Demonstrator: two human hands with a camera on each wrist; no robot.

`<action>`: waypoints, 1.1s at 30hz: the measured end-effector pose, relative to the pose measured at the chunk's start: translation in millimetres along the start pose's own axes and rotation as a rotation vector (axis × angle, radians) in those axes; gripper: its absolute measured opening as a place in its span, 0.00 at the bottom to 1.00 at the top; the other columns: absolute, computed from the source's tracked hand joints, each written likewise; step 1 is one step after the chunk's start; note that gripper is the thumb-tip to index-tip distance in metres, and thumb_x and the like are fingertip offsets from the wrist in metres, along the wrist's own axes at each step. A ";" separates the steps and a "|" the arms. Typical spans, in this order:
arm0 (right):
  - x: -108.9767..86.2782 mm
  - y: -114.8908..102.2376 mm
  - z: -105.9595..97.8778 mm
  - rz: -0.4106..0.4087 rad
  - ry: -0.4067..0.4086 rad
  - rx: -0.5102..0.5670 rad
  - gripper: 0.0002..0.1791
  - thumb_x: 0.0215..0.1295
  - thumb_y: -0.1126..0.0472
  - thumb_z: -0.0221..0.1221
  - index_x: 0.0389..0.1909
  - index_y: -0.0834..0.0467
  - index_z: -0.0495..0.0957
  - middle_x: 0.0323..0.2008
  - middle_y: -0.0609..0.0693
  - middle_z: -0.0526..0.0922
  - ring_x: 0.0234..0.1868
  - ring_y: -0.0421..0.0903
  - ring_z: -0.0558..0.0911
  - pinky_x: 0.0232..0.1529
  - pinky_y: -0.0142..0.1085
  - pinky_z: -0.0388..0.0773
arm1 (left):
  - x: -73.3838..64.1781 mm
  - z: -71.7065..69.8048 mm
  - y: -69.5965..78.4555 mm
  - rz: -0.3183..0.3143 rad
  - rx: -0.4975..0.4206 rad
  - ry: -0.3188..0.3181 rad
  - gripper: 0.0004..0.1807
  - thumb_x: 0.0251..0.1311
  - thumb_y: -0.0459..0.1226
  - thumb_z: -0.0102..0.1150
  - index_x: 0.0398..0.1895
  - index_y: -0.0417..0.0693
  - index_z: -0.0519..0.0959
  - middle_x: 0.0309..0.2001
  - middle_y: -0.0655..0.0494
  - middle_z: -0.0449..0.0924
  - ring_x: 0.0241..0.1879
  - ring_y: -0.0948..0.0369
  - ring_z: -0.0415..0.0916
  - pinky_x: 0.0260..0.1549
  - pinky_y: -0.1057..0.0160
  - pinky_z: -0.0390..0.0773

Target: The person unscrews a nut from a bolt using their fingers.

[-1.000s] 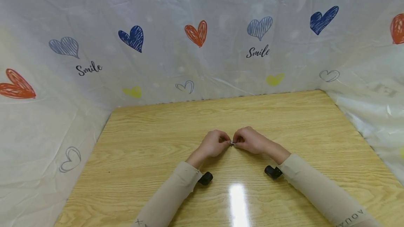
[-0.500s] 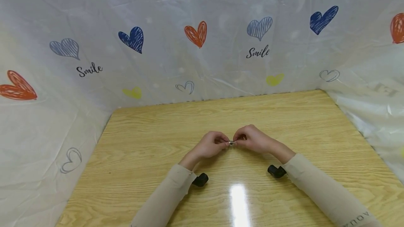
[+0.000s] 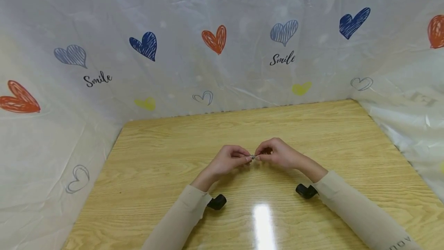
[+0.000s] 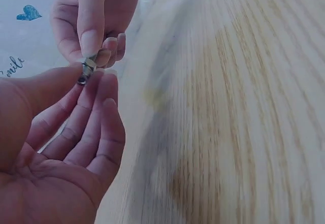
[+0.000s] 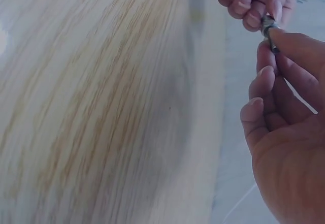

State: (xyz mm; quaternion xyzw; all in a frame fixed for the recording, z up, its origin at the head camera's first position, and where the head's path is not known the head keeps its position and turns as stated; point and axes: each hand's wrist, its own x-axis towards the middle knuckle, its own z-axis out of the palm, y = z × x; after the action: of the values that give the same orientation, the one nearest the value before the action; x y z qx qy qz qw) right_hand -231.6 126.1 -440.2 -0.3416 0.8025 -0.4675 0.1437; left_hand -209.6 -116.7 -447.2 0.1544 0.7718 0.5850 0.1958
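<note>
A: Main thing, where was it?
B: Small metal piece, held between both hands, over the worktop. Well in from the left and right edges, far edge beyond it. Clearance above the surface, couldn't tell.

A: Grips?
B: Both grasping that piece. Left hand pinched one end, thumb against fingers. Right hand pinched the other end, also thumb and fingers. Fingertips of the two hands nearly met.

A: Long axis?
B: Roughly side to side in the head view, more or less along the far edge. Slanted in the left wrist view, from the right thumb down to the left one.

A: Which end pointed where?
B: Round, dark-centred end sat at the left fingertips, facing that hand. Narrow dark end lay at the right fingertips, pointing back toward the right palm. Wider faceted section showed between. Finer detail too small to read.

A: Around it?
B: Beige sleeves on both arms, a black device at the left wrist, another black device at the right. Pale sheet with printed hearts and "Smile" stood behind the far edge. Bright glare on the worktop, nearer the person than the hands.
</note>
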 end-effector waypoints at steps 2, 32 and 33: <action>-0.6 -0.2 0.6 -0.004 0.001 0.026 0.06 0.72 0.64 0.63 0.45 0.60 0.86 0.42 0.52 0.88 0.37 0.50 0.82 0.34 0.33 0.80 | -1.9 -0.7 -0.1 0.003 -0.041 -0.002 0.10 0.70 0.35 0.64 0.47 0.38 0.85 0.44 0.36 0.86 0.45 0.45 0.85 0.46 0.52 0.87; -4.3 -22.8 7.3 0.106 0.082 0.158 0.14 0.79 0.56 0.56 0.46 0.62 0.86 0.42 0.65 0.84 0.43 0.65 0.80 0.37 0.44 0.79 | -7.2 9.7 9.0 0.093 -0.126 0.162 0.09 0.68 0.34 0.65 0.45 0.37 0.86 0.43 0.46 0.87 0.47 0.37 0.82 0.51 0.39 0.83; -3.9 -22.6 7.2 0.099 0.081 0.166 0.13 0.78 0.57 0.57 0.47 0.61 0.85 0.43 0.65 0.84 0.44 0.65 0.80 0.41 0.48 0.81 | -7.5 9.6 9.1 0.092 -0.132 0.161 0.09 0.68 0.33 0.65 0.45 0.37 0.86 0.43 0.46 0.88 0.47 0.36 0.82 0.51 0.39 0.83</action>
State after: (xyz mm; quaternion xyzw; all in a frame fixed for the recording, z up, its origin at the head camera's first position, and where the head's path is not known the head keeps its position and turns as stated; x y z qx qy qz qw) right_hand -215.4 116.6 -425.1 -0.2695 0.7821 -0.5381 0.1620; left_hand -198.4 -109.6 -439.8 0.1290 0.7369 0.6534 0.1158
